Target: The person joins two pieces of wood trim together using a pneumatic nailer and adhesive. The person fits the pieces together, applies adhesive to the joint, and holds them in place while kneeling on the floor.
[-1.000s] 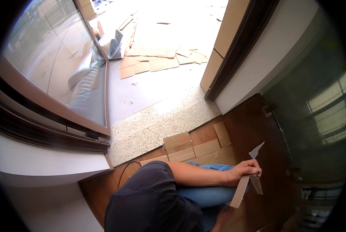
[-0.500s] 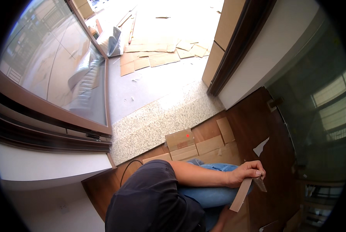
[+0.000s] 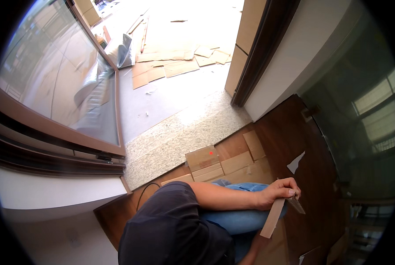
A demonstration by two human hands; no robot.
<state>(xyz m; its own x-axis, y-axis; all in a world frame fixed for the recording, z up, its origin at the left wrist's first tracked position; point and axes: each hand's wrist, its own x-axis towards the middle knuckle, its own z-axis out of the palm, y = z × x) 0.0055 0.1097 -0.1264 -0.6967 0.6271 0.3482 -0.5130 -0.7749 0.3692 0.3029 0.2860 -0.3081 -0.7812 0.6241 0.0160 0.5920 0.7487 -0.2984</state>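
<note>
My left hand (image 3: 280,193) reaches across from the dark-sleeved shoulder, its fingers closed on the top of a folded cardboard strip (image 3: 272,218). The strip has a long light-brown face slanting down and a shorter flap on its right side. Close to its lower end is my right hand (image 3: 260,242), dim and partly covered by the strip; its fingers are hidden. Beneath my arms shows a knee in blue jeans (image 3: 237,221). Flat cardboard pieces (image 3: 235,164) lie on the wooden floor just beyond.
A speckled stone threshold (image 3: 184,128) crosses the doorway, with a glass door (image 3: 74,84) swung out at the left. Outside, more flattened cardboard (image 3: 182,68) covers the ground. A torn white scrap (image 3: 296,162) and a glass panel (image 3: 356,110) are at the right.
The whole view has shifted slightly left. My left hand keeps its hold on the cardboard strip, whose angle looks nearly the same.
</note>
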